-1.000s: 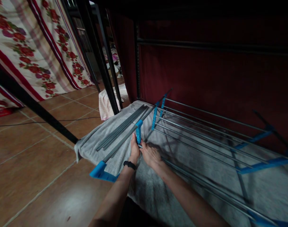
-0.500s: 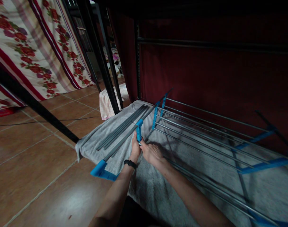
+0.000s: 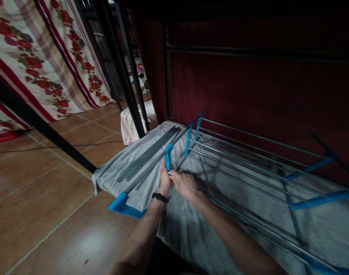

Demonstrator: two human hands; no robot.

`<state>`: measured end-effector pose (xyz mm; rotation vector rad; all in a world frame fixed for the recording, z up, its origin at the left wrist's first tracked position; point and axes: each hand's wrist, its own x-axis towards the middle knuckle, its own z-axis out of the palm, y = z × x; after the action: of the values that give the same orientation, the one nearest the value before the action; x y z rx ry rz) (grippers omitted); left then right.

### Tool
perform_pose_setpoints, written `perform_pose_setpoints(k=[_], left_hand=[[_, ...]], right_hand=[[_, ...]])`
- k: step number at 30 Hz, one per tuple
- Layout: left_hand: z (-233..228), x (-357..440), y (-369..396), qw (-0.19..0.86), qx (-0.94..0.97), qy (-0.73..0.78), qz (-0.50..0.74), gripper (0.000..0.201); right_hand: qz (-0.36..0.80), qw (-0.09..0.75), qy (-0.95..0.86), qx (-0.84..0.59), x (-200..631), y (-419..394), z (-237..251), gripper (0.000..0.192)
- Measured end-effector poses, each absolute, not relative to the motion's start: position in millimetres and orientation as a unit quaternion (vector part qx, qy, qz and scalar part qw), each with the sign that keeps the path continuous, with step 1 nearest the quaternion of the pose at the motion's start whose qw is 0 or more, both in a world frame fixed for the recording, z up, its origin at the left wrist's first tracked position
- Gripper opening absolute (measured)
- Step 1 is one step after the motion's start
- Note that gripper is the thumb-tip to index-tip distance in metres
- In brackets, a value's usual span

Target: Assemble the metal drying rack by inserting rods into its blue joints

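A metal rack of silver rods [image 3: 243,152] with blue plastic connectors lies on a grey towel [image 3: 185,225]. My left hand [image 3: 164,179], with a black band on its wrist, grips the blue connector [image 3: 168,156] on a grey side bar [image 3: 145,172]. My right hand [image 3: 185,184] pinches the end of a silver rod [image 3: 237,214] right at that connector. The two hands touch each other. A blue corner foot [image 3: 123,205] ends the side bar, hanging over the towel's edge.
Several loose grey rods [image 3: 148,152] lie on the towel's left part. Black slanted frame posts [image 3: 125,76] rise behind, with a dark red curtain [image 3: 248,88] at the back. A floral cloth [image 3: 39,57] hangs at left above brown floor tiles [image 3: 42,206]. A pink-white cloth [image 3: 128,126] lies on the floor.
My right hand has closed in on the connector and now holds the rod end against it. The left hand has stayed put.
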<state>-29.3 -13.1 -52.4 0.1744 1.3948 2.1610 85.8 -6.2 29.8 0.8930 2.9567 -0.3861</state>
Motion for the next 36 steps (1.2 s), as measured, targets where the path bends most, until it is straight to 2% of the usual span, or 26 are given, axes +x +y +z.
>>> perform_pose_setpoints(k=[8,14,19,27,36], left_hand=[[-45,-31,-16,0.252,0.053,0.526,0.811,0.042],[-42,-32,-17,0.247,0.051,0.527,0.811,0.041],[-48,-32,-15,0.245,0.052,0.529,0.811,0.043],[-62,-38,-9,0.235,0.051,0.528,0.814,0.053],[-64,-36,-8,0.254,0.073,0.553,0.79,0.066]], right_hand=[[-0.181,-0.005,0.946,0.268,79,-4,24,0.04],[-0.167,0.019,0.943,0.286,79,1,26,0.047],[-0.159,0.007,0.947,0.279,81,2,30,0.044],[-0.132,0.0,0.949,0.287,81,-1,26,0.04],[-0.111,0.019,0.948,0.297,80,-2,11,0.045]])
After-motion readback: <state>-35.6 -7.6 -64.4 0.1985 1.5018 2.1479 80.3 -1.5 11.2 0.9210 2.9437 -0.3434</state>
